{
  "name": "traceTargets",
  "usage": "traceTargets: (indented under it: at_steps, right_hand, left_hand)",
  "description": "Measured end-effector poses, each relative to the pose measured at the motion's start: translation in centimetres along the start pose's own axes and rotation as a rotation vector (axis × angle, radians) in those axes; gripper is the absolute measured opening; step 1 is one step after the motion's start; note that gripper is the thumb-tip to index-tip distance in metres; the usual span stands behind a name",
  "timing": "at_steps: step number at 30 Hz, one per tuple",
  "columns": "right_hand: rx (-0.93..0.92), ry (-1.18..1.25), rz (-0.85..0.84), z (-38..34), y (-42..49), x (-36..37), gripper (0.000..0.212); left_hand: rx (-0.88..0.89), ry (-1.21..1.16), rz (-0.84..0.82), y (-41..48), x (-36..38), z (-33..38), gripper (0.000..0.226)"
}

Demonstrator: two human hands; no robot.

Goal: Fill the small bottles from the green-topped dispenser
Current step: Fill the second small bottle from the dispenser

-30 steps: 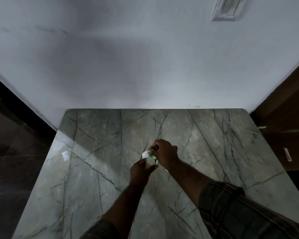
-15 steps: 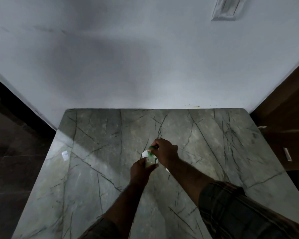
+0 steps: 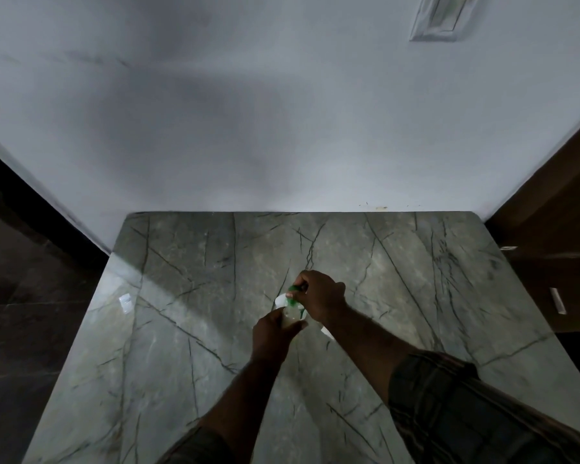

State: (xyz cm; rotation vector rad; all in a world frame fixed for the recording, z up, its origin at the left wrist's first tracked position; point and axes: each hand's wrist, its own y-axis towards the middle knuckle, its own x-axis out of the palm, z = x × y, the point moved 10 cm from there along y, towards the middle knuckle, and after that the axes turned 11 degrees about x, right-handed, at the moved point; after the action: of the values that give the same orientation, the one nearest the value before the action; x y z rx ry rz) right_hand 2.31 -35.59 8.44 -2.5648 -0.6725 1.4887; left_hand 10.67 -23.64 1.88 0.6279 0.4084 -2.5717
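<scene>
Filling seemingly under way: my left hand (image 3: pixel 272 334) is gripping one small bottle (image 3: pixel 290 318); my right hand (image 3: pixel 320 296), at its one o'clock, is clasping the green-topped dispenser (image 3: pixel 293 289). Fill level unreadable.

You are working in dim light. Glare is streaking across the table (image 3: pixel 416 296) at nine o'clock, and a soft shadow is lying over the wall (image 3: pixel 315 145) toward eleven. The floor (image 3: pixel 31 313) at nine is showing almost black. Your left hand (image 3: pixel 270 333) and right hand (image 3: pixel 320 296) are showing as dark shapes. The wide lens is bowing the edges, and your sleeve (image 3: pixel 466 413) at five is looking blurred.
</scene>
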Motion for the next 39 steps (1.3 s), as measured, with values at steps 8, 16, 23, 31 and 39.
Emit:
traceTargets:
  at_steps: [8,16,23,31,39]
  right_hand:
    - [0.029,0.058,0.006,0.6,0.2,0.3,0.022]
    - [0.026,0.030,-0.057,0.2,0.2,0.1,0.021]
    - [0.001,0.043,-0.054,0.3,0.3,0.3,0.021]
    - [-0.003,0.015,-0.077,0.0,0.6,0.2,0.022]
    - [-0.020,0.022,-0.004,0.6,0.2,0.6,0.022]
  left_hand:
    - [-0.026,-0.090,0.027,0.0,0.2,0.1,0.033]
    - [-0.009,-0.036,0.024,0.1,0.1,0.0,0.040]
    - [-0.009,0.011,0.021,0.7,0.1,-0.8,0.049]
    - [-0.005,-0.040,0.022,0.6,0.2,-0.6,0.045]
    - [-0.002,-0.035,-0.001,0.6,0.5,-0.8,0.043]
